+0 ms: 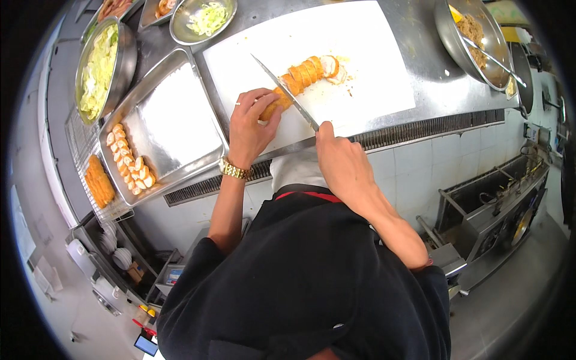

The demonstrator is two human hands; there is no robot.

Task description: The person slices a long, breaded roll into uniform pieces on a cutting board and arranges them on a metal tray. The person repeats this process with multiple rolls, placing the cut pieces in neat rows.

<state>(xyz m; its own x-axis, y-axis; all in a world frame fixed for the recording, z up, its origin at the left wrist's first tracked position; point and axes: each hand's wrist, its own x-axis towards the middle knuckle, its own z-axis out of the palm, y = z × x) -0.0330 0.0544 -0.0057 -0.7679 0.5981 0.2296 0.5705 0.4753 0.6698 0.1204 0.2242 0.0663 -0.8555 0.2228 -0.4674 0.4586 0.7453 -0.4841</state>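
Note:
A breaded, fried roll [310,72] lies on a white cutting board [372,48], its far right part cut into several slices that show a pale inside. My left hand [252,123], with a gold watch at the wrist, grips the roll's uncut near end between thumb and fingers. My right hand [343,159] is closed round the handle of a kitchen knife [285,89]. The blade lies across the roll, just right of my left fingertips, with its tip pointing to the far left. How deep the blade sits in the roll I cannot tell.
Left of the board, a metal tray [174,108] holds rows of sliced pieces [130,161]. Another breaded roll [99,182] rests on a wire rack. Bowls of cabbage [99,75] and chopped greens [208,18] stand behind. A steel bowl [451,42] with a brown mixture is far right.

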